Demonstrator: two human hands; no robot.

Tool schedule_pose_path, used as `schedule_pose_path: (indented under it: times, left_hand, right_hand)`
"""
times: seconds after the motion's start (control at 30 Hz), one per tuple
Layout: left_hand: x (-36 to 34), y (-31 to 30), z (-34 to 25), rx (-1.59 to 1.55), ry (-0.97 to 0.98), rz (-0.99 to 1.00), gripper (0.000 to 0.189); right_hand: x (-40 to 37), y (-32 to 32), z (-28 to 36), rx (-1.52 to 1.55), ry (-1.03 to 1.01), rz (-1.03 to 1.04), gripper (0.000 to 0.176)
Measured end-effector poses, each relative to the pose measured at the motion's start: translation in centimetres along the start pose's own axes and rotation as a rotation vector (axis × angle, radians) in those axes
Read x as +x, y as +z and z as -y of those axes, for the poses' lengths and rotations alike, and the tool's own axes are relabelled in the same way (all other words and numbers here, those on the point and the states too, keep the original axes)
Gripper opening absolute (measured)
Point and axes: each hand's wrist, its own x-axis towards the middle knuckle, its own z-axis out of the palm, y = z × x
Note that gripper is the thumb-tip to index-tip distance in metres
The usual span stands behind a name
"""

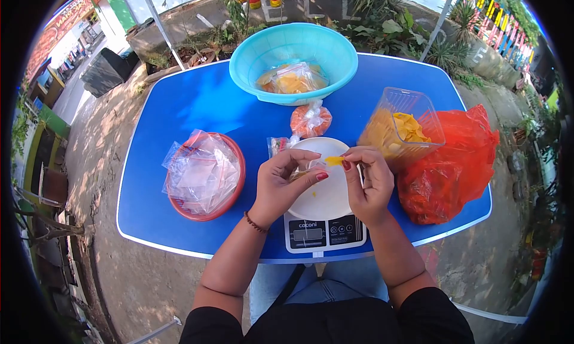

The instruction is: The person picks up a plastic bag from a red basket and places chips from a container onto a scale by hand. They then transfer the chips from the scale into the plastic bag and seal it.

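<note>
My left hand (286,182) is closed on a small clear plastic bag (301,172), its thumb and fingers around the bag's opening. My right hand (369,179) pinches a yellow chip (334,161) between thumb and fingertips, right at the bag's mouth. Both hands are over a round white plate (320,208) on a digital kitchen scale (326,235). A tiny yellow crumb (314,194) lies on the plate. Beyond my right hand stands a clear plastic container (382,114) of yellow chips (409,127). My left palm and fingers hide part of the bag.
At the left, a red basket (237,185) holds several clear bags (202,173). A turquoise basin (251,60) with filled bags (294,80) stands at the back. In front of it sits a bag of orange-red contents (311,121). A red plastic bag (448,164) lies at the right of the blue table (179,108).
</note>
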Motion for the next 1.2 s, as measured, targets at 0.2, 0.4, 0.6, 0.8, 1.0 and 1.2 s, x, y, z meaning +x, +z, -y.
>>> schedule_pose_path:
  times: [0.2, 0.4, 0.6, 0.8, 1.0, 1.2]
  left_hand:
    - [-0.1, 0.2, -0.1, -0.05, 0.003, 0.051, 0.034]
    - [-0.1, 0.1, 0.2, -0.103, 0.068, 0.008, 0.027]
    - [0.2, -0.2, -0.1, -0.137, 0.051, 0.085, 0.028]
    - [-0.2, 0.4, -0.2, 0.005, 0.002, 0.13, 0.043]
    - [-0.1, 0.7, -0.4, -0.146, 0.018, 0.126, 0.056]
    - [0.1, 0.9, -0.1, -0.098, 0.198, 0.091, 0.047]
  right_hand:
    - [0.8, -0.8, 0.3, -0.191, -0.114, 0.253, 0.012]
    - [0.8, -0.4, 1.7, -0.059, 0.086, 0.217, 0.018]
    - [0.6, -0.5, 0.3, -0.158, -0.032, 0.245, 0.019]
    - [0.1, -0.3, -0.4, -0.05, 0.013, 0.131, 0.015]
    - [0.0, 0.0, 0.2, 0.08, 0.111, 0.042, 0.014]
    - [0.3, -0.4, 0.6, -0.053, 0.049, 0.059, 0.008]
